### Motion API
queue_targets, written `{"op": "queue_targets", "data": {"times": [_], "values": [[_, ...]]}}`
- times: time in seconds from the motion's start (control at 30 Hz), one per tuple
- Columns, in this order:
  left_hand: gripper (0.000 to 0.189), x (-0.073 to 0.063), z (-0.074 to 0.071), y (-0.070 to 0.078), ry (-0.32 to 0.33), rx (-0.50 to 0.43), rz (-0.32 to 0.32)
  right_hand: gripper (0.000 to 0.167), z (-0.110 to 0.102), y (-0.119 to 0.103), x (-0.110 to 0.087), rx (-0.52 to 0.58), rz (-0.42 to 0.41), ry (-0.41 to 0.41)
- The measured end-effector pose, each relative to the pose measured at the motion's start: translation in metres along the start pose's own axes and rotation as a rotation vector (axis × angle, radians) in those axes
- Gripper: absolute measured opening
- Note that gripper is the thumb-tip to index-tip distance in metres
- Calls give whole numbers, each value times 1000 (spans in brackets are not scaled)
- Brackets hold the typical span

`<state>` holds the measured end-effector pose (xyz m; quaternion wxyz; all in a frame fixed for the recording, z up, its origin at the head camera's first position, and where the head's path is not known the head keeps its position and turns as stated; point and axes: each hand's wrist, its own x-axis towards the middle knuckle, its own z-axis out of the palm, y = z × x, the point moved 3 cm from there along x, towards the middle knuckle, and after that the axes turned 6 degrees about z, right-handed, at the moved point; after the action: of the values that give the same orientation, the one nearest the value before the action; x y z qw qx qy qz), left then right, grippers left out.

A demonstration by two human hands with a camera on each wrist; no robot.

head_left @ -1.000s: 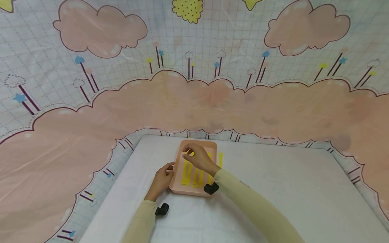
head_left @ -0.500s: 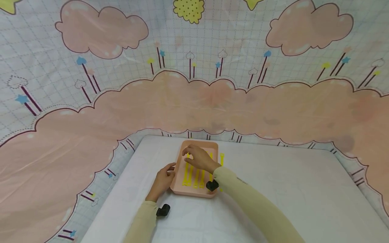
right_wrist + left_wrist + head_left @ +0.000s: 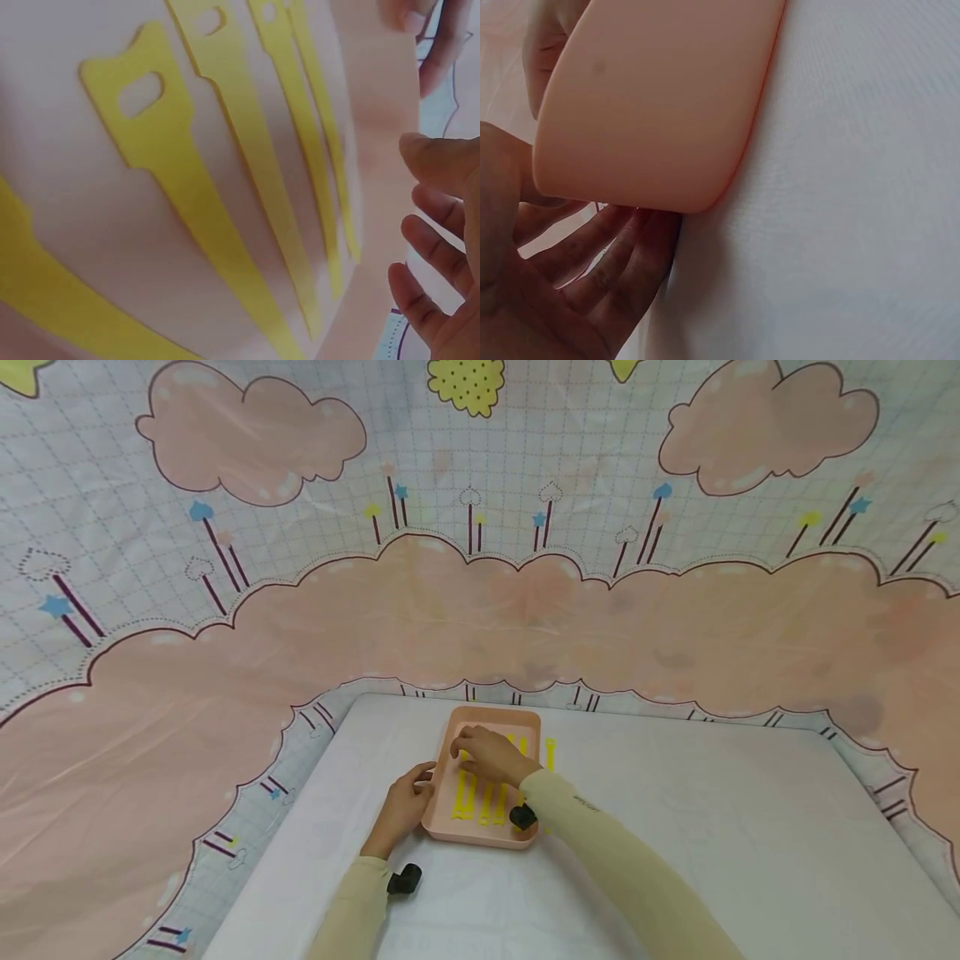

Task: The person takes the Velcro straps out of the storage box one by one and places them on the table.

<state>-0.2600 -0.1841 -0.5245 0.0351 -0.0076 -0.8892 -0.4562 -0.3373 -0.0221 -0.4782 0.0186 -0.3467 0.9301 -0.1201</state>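
Note:
A peach-coloured tray (image 3: 478,837) stands on the white table. Inside it lie several flat yellow saw-shaped pieces (image 3: 171,142) in a row, each with a slot in its handle end. My left hand (image 3: 402,806) holds the tray's left edge, its fingers against the outer wall (image 3: 645,135) in the left wrist view. Over the tray hovers my right hand (image 3: 491,756), its fingers loosely bent and the thumb apart from them. In the right wrist view nothing shows between those fingers (image 3: 435,247). My right hand and forearm partly hide the pieces.
Another yellow piece (image 3: 551,750) lies on the table just right of the tray. White tabletop (image 3: 712,827) extends to the right. Behind the table hangs a cloth backdrop (image 3: 525,627) printed with clouds. Black wrist cameras (image 3: 405,879) sit on both sleeves.
My right hand has lowered slightly over the tray, and its fingers have drawn a little closer together. The left hand stays at the tray's edge.

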Motion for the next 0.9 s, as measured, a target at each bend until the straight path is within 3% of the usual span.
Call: {"op": "queue_targets", "data": {"times": [0.67,0.9], "values": [[42,-2,0,2,8,-5,16,22,22,-2,9,-179,-13,-98],[41,-5,-1,5,2,-11,25,20,25,-8,9,-223,-27,-75]]}}
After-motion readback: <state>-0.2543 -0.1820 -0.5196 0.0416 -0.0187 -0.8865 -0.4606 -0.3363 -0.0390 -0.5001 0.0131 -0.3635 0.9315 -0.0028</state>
